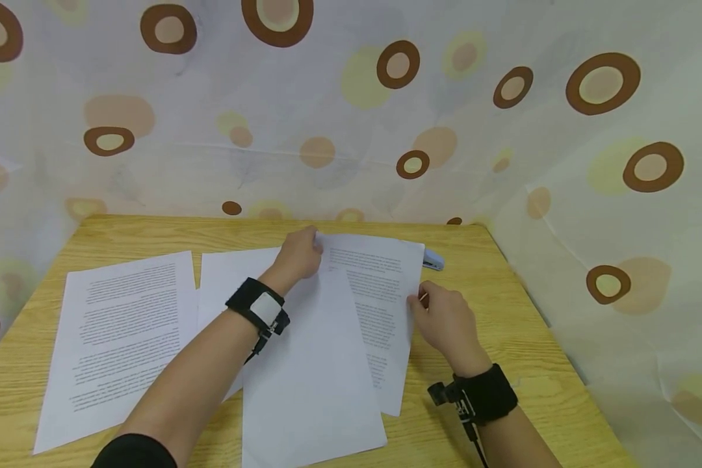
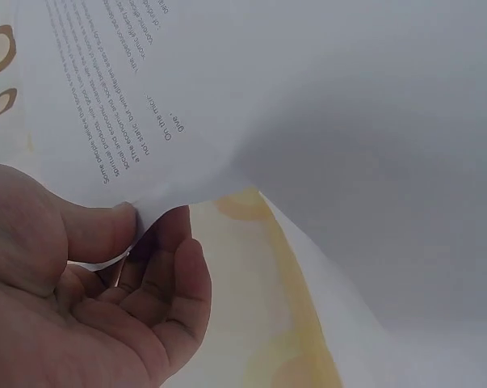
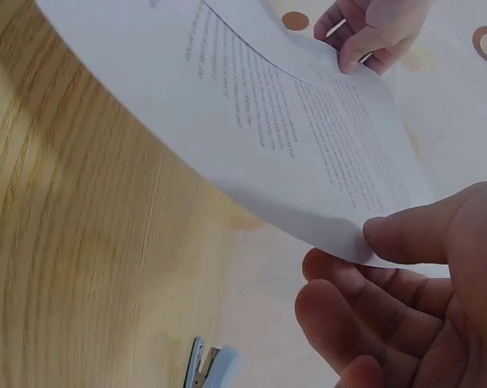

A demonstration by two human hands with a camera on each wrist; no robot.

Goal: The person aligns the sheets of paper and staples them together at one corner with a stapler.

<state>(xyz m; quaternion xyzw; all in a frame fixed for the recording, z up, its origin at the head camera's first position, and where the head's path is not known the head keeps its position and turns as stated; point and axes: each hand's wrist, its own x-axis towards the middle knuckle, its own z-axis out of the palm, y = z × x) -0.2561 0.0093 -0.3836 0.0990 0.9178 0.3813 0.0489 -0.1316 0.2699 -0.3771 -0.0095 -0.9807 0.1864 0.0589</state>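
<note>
A light wooden table [image 1: 526, 325] stands against circle-patterned curtains [image 1: 351, 110].

The table [image 1: 515, 338] was pale wood with a visible grain and a smooth, faintly shiny finish. The sheets [image 1: 322, 364] were thin matt white paper, printed on one side, bending softly where lifted. The backdrop [image 1: 351, 117] looked like light cloth, matt and creased. The stapler [image 1: 434, 260] was smooth bluish plastic with a metal strip [image 3: 196, 362].
</note>
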